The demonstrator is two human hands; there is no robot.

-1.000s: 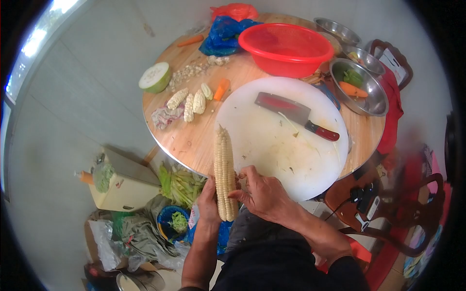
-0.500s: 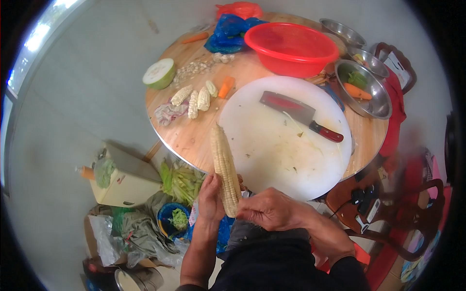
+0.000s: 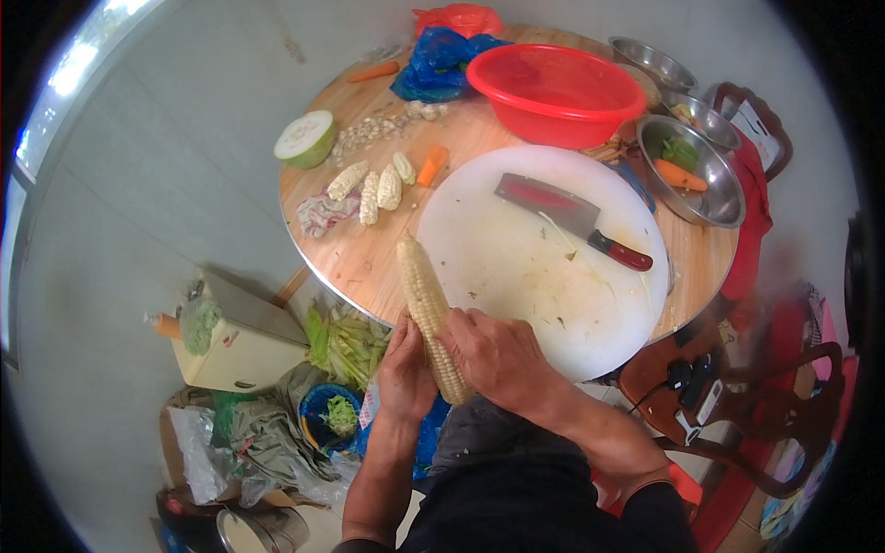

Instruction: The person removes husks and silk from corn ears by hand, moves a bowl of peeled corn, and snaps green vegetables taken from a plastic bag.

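A long pale ear of corn (image 3: 422, 297), free of its husk, is held tilted in front of me, just off the table's near edge. My left hand (image 3: 407, 373) is closed around its lower left side. Against the right side, around the middle of the ear, my right hand (image 3: 490, 355) presses with bent fingers; part of its fingertips is hidden by the corn. Beyond the ear lies a round white cutting board (image 3: 516, 286) with a cleaver (image 3: 550, 203) flat on it. Several shorter corn pieces (image 3: 370, 198) rest on the wooden table to the left.
A red basin (image 3: 556, 88) stands at the back, and a metal bowl (image 3: 719, 194) with a carrot at the right. A cut green melon (image 3: 305, 138) sits at the left rim. Below are corn husks (image 3: 343, 343), a blue bucket (image 3: 329, 415) and a wooden chair (image 3: 668, 382).
My right hand has moved up from the ear's lower end to its middle and now grips its side. The ear leans slightly more to the left.
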